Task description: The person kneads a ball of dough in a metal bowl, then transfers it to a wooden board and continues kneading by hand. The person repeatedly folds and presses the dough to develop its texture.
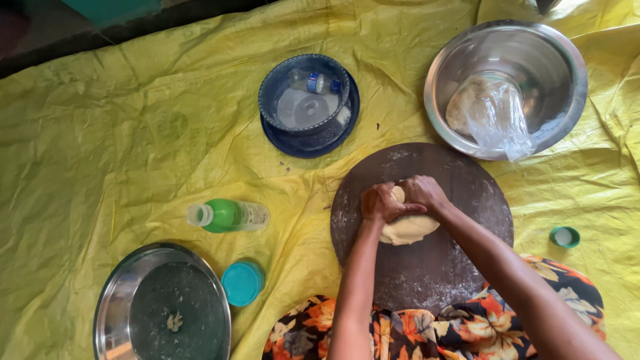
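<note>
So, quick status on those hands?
Left hand and right hand gripping pale soft dough lump. Dough on round dark floured board. Nothing in the way.

Dough [408,229]: one pale, cream-coloured lump, soft and smooth-surfaced, flattened into an uneven oval at its near end. It lies on a round dark brown board [427,267], a little left of the board's centre, resting directly on the wood. Its far end is folded or drawn upward into a small knob that shows between the knuckles; the rest of that end is hidden. Left hand [381,203] is fisted and pressed onto the dough's upper left part; right hand [423,192] curls over the upper right, both touching it. The board is dusted with white flour, heaviest along its left and near edges, and lies flat on yellow sheeting.
</note>
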